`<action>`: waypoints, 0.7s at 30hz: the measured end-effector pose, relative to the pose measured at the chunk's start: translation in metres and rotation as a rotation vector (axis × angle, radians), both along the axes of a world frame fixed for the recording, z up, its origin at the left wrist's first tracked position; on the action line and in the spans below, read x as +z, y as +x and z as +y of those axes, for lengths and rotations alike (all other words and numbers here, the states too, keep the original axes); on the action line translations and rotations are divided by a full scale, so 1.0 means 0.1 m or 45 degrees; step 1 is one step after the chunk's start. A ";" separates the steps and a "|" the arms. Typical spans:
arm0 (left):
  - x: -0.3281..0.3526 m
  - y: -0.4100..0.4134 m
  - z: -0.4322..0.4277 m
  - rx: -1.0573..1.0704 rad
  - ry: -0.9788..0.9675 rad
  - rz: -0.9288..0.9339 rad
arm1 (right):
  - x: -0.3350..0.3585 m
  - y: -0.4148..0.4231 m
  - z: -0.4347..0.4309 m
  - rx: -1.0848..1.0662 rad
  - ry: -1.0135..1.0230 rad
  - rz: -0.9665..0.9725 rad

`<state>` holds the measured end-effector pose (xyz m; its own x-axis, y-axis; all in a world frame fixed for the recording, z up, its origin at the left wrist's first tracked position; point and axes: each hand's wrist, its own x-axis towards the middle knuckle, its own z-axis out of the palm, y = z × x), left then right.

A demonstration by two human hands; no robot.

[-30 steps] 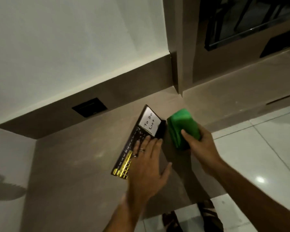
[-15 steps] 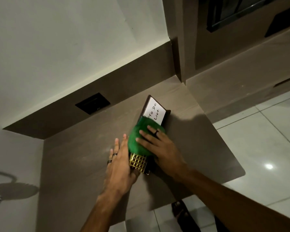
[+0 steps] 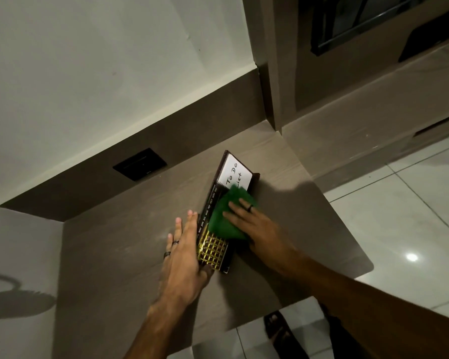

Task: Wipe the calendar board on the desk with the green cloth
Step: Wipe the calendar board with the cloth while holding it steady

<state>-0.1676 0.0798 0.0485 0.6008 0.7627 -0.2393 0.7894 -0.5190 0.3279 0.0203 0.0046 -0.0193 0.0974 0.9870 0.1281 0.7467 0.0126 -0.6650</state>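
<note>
A dark calendar board (image 3: pixel 213 248) lies flat on the brown desk (image 3: pixel 119 255), with a gold date grid at its near end and a white "To Do List" card (image 3: pixel 233 172) at its far end. The green cloth (image 3: pixel 223 218) lies on the board's middle, partly over the card's lower edge. My right hand (image 3: pixel 254 226) presses flat on the cloth, fingers spread. My left hand (image 3: pixel 184 257) lies flat against the board's left edge, with its thumb at the near corner.
A black wall socket (image 3: pixel 139 164) sits in the brown backsplash behind the desk. A pillar (image 3: pixel 270 73) rises at the desk's far right corner. White floor tiles (image 3: pixel 399 216) lie past the desk's rounded right edge. Sandalled feet (image 3: pixel 278 325) show below the near edge.
My right hand brought the cloth from beside the board onto it and has slid it up toward the card. My left hand shifted from on top of the board to its left edge.
</note>
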 end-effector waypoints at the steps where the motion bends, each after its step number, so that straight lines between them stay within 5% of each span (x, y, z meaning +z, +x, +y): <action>1: 0.00 -0.01 0.00 -0.007 0.002 -0.010 | -0.01 -0.07 -0.06 0.095 0.031 0.000; 5: 0.00 0.01 0.02 -0.012 0.012 -0.010 | 0.16 -0.06 0.22 0.146 0.347 0.064; 8: 0.02 0.01 0.00 -0.005 -0.003 0.005 | 0.14 0.13 0.29 -0.161 0.210 0.075; 11: 0.04 0.00 -0.01 -0.018 -0.011 -0.006 | -0.08 -0.06 -0.02 -0.046 0.078 0.057; 14: 0.03 0.00 0.02 -0.032 0.003 -0.024 | -0.07 -0.13 0.00 0.168 0.223 0.060; 19: -0.01 -0.01 0.01 -0.021 -0.008 0.010 | -0.17 0.21 0.19 -0.262 0.087 0.045; 21: -0.02 -0.01 0.01 -0.025 0.006 -0.004 | -0.34 0.02 -0.03 -0.190 0.088 -0.070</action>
<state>-0.1689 0.0805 0.0463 0.6165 0.7517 -0.2342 0.7780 -0.5360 0.3276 0.0218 0.0018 -0.0534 0.2332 0.9507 0.2044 0.7788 -0.0567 -0.6248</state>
